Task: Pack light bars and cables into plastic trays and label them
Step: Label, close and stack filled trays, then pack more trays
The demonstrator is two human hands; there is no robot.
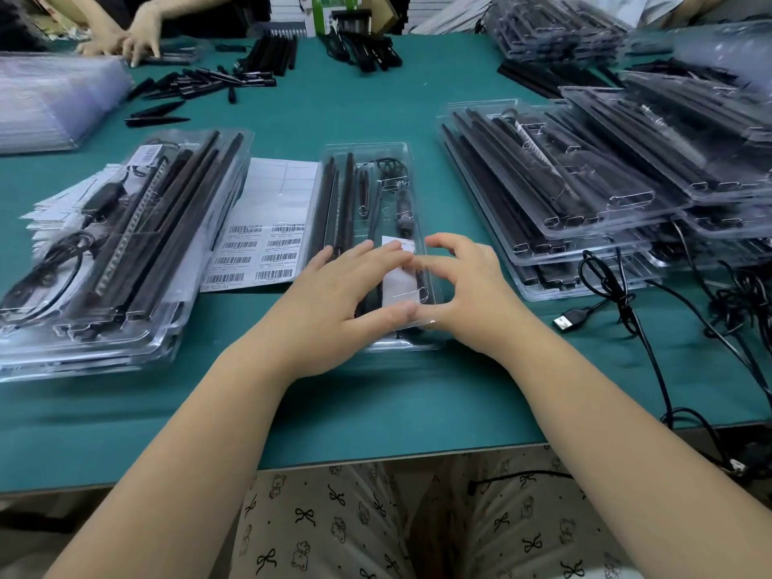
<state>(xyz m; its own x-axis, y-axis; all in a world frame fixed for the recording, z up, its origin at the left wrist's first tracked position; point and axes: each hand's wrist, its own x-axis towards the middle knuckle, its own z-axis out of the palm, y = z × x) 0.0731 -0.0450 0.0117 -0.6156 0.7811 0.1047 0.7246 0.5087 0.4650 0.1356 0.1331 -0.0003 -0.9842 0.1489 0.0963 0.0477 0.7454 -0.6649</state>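
While both of your hands rest on the near end of the clear plastic tray (367,169) at the centre of the frame, neither grip is closed: your left hand (334,302) lies flat with straight fingers over the tray's lid, its thumb reaching right along the near edge, and your right hand (468,294) is loosely arched, fingertips touching the lid beside a white label (397,282), its thumb meeting the left thumb. Whether the fingers press the label itself is hard to tell through the blur. Inside the tray lie black light bars (334,202) along its left side and a coiled cable (392,169) with a small inline part on its right. Just left of the tray a sheet of barcode labels (259,252) lies on the green surface (376,403), and further left sits a stack of filled trays (113,252). At the right of the frame more filled trays (585,194) are piled in overlapping stacks, with loose black cables (618,294) and a USB plug trailing off the surface's near edge. At the upper left a stack of empty clear trays (50,102) stands beside scattered black parts (200,83), and another person's hands (133,39) work at the far edge. Boxes stand behind the surface along the top of the frame.
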